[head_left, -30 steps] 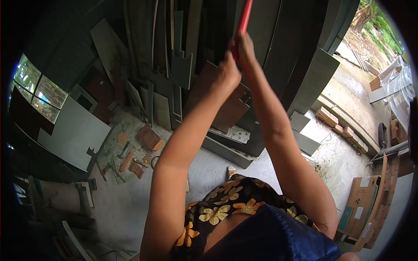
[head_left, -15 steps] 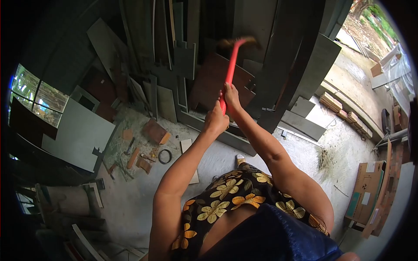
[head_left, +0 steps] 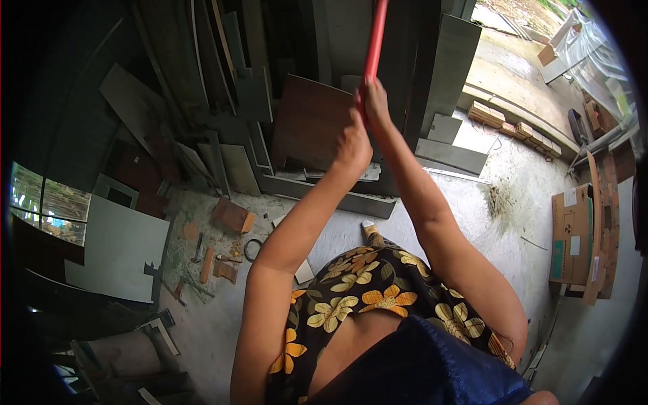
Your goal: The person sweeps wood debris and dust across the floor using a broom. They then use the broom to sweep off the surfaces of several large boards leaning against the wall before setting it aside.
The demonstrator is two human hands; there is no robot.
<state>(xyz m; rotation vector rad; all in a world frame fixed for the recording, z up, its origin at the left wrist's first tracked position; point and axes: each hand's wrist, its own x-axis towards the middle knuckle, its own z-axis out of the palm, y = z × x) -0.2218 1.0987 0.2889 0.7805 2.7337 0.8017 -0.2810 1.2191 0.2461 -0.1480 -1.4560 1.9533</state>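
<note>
A long red handle rises in front of me and runs out of the top of the view, so its head is hidden. My left hand is wrapped round its lower end. Just above and to the right, my right hand also grips the handle, close against the left. Behind the hands stand a dark brown panel and a tall dark cabinet-like frame. A grey board lies along the base of that frame.
Loose panels lean at the left, near a white board. On the floor lie a wooden block, a black ring and small tools. A cardboard box stands right, with stacked wood strips by the doorway.
Both hands have moved up and slightly right with the red handle. The tool's head, seen earlier, has left the view at the top. The camera view has shifted too.
</note>
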